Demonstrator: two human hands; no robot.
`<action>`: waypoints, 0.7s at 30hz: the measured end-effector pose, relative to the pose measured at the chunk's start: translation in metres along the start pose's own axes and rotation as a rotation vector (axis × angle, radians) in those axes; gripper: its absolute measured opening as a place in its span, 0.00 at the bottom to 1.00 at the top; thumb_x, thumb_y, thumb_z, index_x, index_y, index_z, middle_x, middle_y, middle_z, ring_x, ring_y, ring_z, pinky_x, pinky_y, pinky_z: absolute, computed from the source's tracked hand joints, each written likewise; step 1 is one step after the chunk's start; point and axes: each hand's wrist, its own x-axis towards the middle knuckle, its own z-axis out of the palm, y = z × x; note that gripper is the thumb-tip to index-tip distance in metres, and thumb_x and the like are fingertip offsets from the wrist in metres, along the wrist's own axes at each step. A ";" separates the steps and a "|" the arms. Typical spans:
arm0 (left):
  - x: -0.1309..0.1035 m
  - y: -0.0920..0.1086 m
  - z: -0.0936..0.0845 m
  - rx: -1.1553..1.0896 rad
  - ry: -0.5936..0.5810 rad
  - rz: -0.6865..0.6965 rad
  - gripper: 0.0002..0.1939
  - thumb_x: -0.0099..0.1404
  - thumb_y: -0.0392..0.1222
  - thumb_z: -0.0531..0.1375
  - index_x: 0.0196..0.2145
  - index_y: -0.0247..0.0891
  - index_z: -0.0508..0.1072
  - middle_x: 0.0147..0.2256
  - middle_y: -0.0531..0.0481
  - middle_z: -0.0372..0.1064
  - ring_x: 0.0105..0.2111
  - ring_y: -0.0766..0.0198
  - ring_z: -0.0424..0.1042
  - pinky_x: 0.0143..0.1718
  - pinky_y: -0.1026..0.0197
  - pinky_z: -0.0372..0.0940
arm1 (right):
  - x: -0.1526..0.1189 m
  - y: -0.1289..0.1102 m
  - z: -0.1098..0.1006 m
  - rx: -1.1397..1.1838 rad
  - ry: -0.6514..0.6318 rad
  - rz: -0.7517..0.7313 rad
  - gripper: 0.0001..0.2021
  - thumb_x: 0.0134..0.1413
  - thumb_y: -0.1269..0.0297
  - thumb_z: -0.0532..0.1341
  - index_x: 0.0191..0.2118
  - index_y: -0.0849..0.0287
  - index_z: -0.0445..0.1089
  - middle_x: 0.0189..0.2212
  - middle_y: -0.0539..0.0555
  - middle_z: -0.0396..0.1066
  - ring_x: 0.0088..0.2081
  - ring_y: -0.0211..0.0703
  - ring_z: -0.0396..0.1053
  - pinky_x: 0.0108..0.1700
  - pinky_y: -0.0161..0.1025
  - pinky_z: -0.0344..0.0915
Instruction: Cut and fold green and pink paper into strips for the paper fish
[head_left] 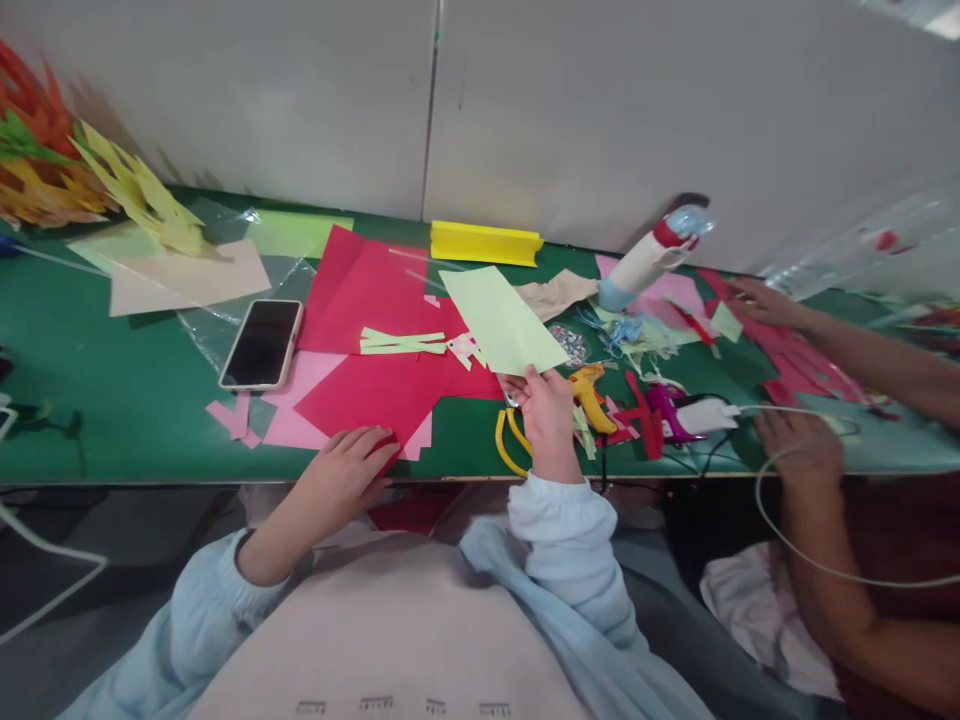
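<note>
The green table (112,390) runs right across the frame, with overlapping red sheets (367,280) around the centre and pink paper (281,420) showing under them at lower left of centre. The left hand (349,465), below centre, rests on the nearest red sheet at the table's front edge, its fingers together and slightly bent; its thumb is hard to make out. If that hand drew back while pressing, the red sheet could ride over the edge and drag the pieces lying on it. Right of centre, the right hand (546,410) pinches the near edge of a pale green sheet (506,320) between thumb and fingers. Gripped only there, the sheet could bend or slip, and a low sweep might scatter what lies beside it. The phone (262,345), left of centre, sits well apart from that sheet. The yellow glue gun (592,400) is just right of the right hand; whether it is hot cannot be told, but a sideways brush could burn or smear. Smaller still, pale green strips (401,343) lie crossed near the centre, beside a pink patterned cutout (465,350), both light enough for a sleeve or draught to shift.
</note>
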 end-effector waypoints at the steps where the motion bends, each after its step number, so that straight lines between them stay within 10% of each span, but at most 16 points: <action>1: 0.000 -0.001 -0.001 0.001 0.000 0.011 0.18 0.67 0.35 0.56 0.53 0.39 0.72 0.55 0.40 0.71 0.53 0.49 0.71 0.53 0.45 0.68 | -0.001 0.001 0.002 0.007 -0.002 0.007 0.17 0.46 0.55 0.69 0.36 0.59 0.66 0.27 0.51 0.76 0.27 0.38 0.76 0.35 0.37 0.76; 10: 0.002 -0.014 -0.016 0.076 0.081 -0.054 0.15 0.71 0.40 0.51 0.43 0.41 0.77 0.42 0.43 0.78 0.38 0.56 0.77 0.40 0.54 0.71 | 0.001 -0.008 0.014 -0.123 -0.078 0.030 0.14 0.53 0.54 0.65 0.32 0.59 0.66 0.31 0.53 0.77 0.30 0.37 0.76 0.37 0.35 0.74; 21: 0.028 -0.042 -0.052 0.190 0.371 -0.444 0.15 0.70 0.45 0.52 0.39 0.41 0.78 0.40 0.47 0.78 0.37 0.58 0.76 0.34 0.59 0.65 | -0.061 0.006 0.042 -1.282 -0.757 -0.410 0.09 0.55 0.64 0.67 0.41 0.60 0.78 0.34 0.55 0.74 0.37 0.42 0.70 0.40 0.38 0.65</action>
